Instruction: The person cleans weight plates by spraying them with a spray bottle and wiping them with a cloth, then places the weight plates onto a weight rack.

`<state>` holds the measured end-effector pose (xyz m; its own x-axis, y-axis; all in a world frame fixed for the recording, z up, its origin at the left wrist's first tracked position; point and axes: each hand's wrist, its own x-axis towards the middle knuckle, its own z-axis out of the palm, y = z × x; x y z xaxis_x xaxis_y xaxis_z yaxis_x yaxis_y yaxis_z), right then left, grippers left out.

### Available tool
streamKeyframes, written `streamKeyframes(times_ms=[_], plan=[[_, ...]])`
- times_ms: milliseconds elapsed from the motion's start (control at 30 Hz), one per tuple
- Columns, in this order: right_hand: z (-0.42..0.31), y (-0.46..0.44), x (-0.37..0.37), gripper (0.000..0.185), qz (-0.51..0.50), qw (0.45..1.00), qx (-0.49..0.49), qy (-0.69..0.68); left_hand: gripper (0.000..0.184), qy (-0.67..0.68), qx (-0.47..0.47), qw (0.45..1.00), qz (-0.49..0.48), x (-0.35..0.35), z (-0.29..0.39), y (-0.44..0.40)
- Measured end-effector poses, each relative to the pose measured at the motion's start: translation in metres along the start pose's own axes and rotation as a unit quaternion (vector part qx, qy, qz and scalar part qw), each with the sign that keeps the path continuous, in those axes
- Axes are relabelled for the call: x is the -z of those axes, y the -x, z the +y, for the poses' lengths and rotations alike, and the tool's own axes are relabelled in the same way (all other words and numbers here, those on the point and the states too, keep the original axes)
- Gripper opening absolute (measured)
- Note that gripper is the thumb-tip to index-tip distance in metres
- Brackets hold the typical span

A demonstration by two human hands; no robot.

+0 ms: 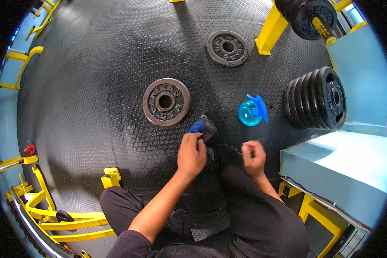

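My left hand [192,155] is closed, its fingertips at the near end of a blue and dark grey cloth [204,127] that lies crumpled on the floor. Just beyond it, a round metal weight plate [151,101] with raised lettering lies flat. My right hand [254,158] is held low in front of my right leg, fingers curled in, and nothing shows in them. A translucent blue spray bottle [249,113] with a blue trigger head is the nearest thing ahead of that hand, apart from it. Farther off, a second weight plate [227,48] lies flat.
Several black weight plates [316,99] stand on edge in a row at the right, beside a pale blue ledge [344,150]. More plates hang on a yellow rack [271,30] at the upper right. Yellow equipment frames [73,219] stand at the left. Black textured rubber matting [94,94] covers the floor.
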<state>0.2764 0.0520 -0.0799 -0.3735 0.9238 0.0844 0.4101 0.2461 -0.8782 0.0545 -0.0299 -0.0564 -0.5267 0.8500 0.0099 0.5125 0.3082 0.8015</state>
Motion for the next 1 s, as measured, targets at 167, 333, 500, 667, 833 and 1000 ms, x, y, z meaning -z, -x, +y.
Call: streamKeyframes(times_ms=[167,333,500,667,833,1000], plan=[[-0.013,-0.017,-0.036,0.028,-0.223,0.964,0.042,-0.139,0.019,0.092,-0.097,0.989,-0.063,0.01,0.068,-0.006],[-0.041,-0.079,-0.067,0.036,-0.357,0.933,-0.046,-0.024,0.022,0.114,-0.052,0.992,-0.033,0.02,0.063,-0.031],[-0.037,-0.122,-0.134,0.05,-0.287,0.942,0.128,0.123,0.026,0.05,-0.008,0.998,0.045,0.048,0.002,-0.054],[-0.034,-0.138,-0.197,0.075,-0.313,0.849,0.22,0.365,0.027,0.008,0.048,0.984,0.17,0.04,-0.072,-0.064],[-0.045,-0.158,-0.231,0.083,-0.295,0.813,0.28,0.417,0.031,0.066,0.168,0.944,0.277,0.036,-0.094,-0.029],[-0.065,-0.179,-0.278,0.07,-0.249,0.825,0.347,0.371,0.03,0.074,0.2,0.911,0.353,0.036,-0.104,-0.005]])
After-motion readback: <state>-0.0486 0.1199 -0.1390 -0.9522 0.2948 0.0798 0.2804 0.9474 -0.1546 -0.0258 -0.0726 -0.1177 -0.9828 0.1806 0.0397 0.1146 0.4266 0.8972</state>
